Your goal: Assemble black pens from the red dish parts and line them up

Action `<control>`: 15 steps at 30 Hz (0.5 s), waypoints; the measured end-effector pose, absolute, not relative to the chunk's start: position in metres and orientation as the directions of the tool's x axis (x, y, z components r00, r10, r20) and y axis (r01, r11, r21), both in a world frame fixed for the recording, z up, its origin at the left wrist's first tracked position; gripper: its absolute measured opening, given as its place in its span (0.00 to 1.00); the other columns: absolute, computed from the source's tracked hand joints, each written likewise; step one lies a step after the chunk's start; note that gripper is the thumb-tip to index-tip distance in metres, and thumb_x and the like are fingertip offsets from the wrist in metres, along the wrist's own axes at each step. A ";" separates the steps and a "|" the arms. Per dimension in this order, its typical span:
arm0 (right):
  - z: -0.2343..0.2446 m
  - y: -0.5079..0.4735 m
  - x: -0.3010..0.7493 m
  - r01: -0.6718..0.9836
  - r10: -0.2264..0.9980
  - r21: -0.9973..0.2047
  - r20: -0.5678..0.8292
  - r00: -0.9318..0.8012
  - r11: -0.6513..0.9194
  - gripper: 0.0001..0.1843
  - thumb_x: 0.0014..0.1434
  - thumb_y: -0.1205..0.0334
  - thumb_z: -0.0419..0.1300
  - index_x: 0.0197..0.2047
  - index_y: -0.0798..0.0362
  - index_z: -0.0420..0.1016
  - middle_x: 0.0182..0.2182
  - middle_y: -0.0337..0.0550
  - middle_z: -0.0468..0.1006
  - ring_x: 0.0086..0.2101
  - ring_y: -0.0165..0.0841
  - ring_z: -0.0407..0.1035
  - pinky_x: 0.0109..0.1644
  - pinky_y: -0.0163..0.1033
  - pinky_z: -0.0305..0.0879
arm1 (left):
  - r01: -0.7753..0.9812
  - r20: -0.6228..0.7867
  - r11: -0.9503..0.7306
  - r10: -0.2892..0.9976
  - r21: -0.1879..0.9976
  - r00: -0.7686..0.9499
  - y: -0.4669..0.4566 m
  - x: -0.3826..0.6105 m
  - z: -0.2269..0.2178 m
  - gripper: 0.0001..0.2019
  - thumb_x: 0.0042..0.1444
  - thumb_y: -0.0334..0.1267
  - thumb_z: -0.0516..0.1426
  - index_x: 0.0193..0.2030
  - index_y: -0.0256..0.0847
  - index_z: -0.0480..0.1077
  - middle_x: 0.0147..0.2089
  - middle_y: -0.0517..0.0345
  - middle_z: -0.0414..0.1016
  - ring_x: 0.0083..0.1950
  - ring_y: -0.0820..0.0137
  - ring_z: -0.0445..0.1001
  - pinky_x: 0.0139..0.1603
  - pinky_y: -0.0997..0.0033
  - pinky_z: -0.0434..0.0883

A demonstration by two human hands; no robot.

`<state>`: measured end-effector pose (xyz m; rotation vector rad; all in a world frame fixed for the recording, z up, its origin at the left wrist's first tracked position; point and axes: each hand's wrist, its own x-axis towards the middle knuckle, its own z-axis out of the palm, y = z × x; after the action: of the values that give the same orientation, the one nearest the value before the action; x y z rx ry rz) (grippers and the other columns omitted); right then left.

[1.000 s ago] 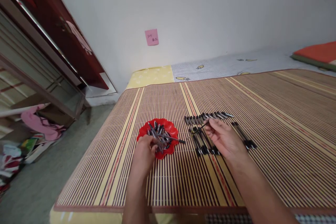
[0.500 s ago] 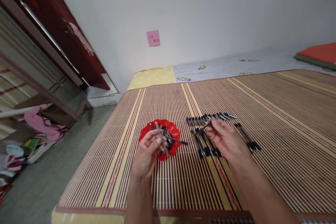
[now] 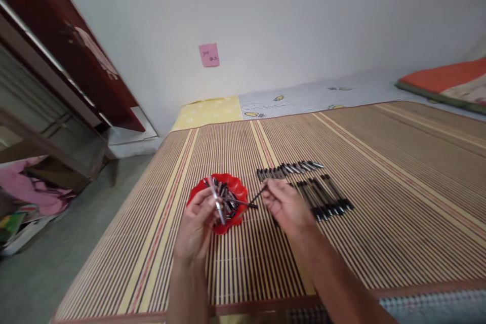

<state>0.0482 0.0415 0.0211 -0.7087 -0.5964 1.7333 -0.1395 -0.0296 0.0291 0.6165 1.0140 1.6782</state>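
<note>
My left hand is closed on a clear pen barrel, held upright over the near edge of a red scalloped dish that holds several dark pen parts. My right hand pinches a thin black pen refill, its tip pointing left toward the dish. Behind my right hand lie a row of pen caps or tips and a row of assembled black pens on the striped bamboo mat.
The mat covers a bed with a yellow and grey sheet showing at the far side. A white wall with a pink sticky note stands behind. A dark red cabinet and clutter on the floor are at the left. An orange cushion lies far right.
My left hand lifted out of the dish holding a clear barrel. My right hand moved left with the refill, away from the pen rows toward the dish. The view shifted slightly right.
</note>
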 end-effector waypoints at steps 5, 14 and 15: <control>0.025 -0.025 -0.015 -0.607 0.825 -0.607 -0.155 -0.544 -0.514 0.19 0.45 0.50 0.75 0.29 0.56 0.75 0.25 0.40 0.76 0.22 0.25 0.67 0.26 0.31 0.61 | -0.582 -0.179 -0.123 0.883 0.804 -0.434 -0.026 -0.150 0.028 0.18 0.43 0.29 0.71 0.43 0.36 0.78 0.36 0.54 0.81 0.31 0.73 0.77 0.32 0.78 0.75; 0.037 -0.062 -0.039 -0.505 0.727 -0.629 -0.145 -0.671 -0.591 0.26 0.39 0.42 0.74 0.28 0.55 0.72 0.20 0.37 0.74 0.18 0.25 0.64 0.24 0.32 0.59 | -0.536 -0.220 -0.040 0.884 0.843 -0.412 -0.026 -0.154 0.022 0.14 0.53 0.33 0.66 0.48 0.44 0.76 0.45 0.54 0.81 0.41 0.67 0.80 0.38 0.74 0.78; 0.037 -0.060 -0.038 -0.514 0.736 -0.627 -0.146 -0.661 -0.586 0.26 0.39 0.42 0.74 0.28 0.55 0.72 0.20 0.37 0.75 0.19 0.25 0.65 0.24 0.32 0.60 | -0.537 -0.222 -0.036 0.886 0.843 -0.408 -0.026 -0.155 0.021 0.14 0.54 0.34 0.66 0.48 0.45 0.76 0.45 0.55 0.81 0.41 0.67 0.80 0.37 0.74 0.78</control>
<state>-0.0382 -0.0601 0.0373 -0.5139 -0.7175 2.2371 -0.1549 -0.0257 0.0208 0.4468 1.1294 1.6737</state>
